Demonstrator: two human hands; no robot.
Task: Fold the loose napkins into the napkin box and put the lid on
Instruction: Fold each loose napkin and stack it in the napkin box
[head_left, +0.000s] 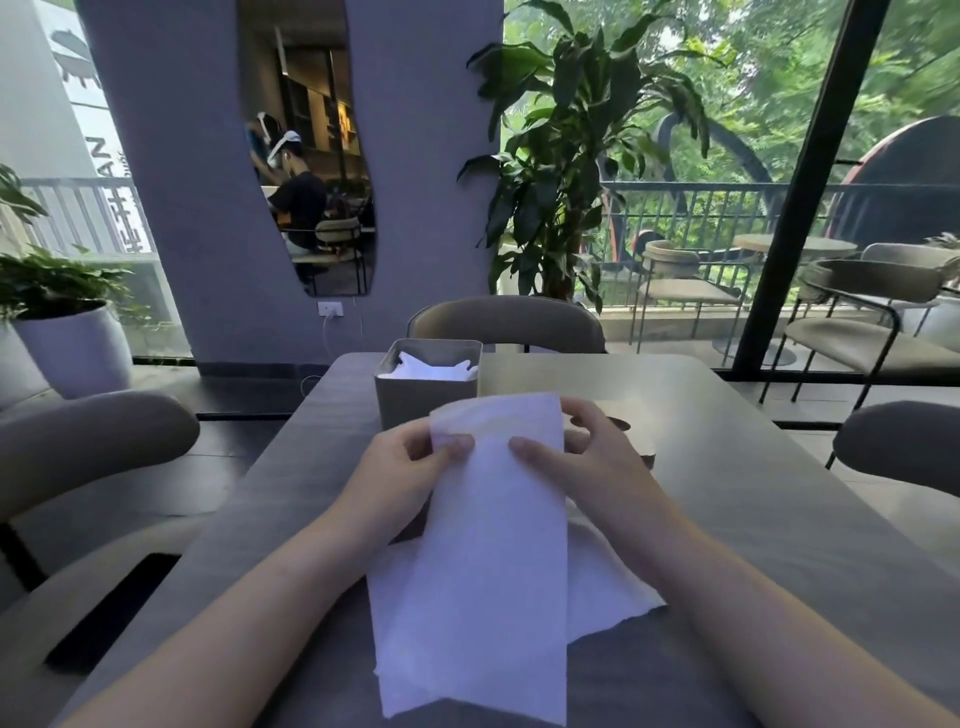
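Napkins are the matter on this grey table (779, 493): one long white napkin (498, 545) is held up in front of the person, folded into a tall strip whose top edge curls over near the napkin box (427, 384) and whose lower end hangs down toward the near edge of the table. The left hand (400, 467) grips the strip's upper left edge, thumb pressed on the front face and the other fingers curled behind it. The right hand (587, 457) grips the upper right edge the same way, thumb flat on the front, fingers bent and closed behind the paper. Both hands are thus pinched onto the same napkin, close together, near its top.

Beneath the strip lie more loose napkins (608, 587), white sheets spread flat on the table, showing to the right of the held one and under its lower left.

The napkin box stands upright just beyond the hands, toward the far edge of the table, pale grey, square and open on top. White folded napkins (428, 366) sit inside it, their tips reaching about to the rim. Just right of the box and partly hidden behind the right hand lies a flat pale lid (631, 415) with a dark slot in it; it rests on the table, not on the box.

A padded chair (506, 322) stands across the table.
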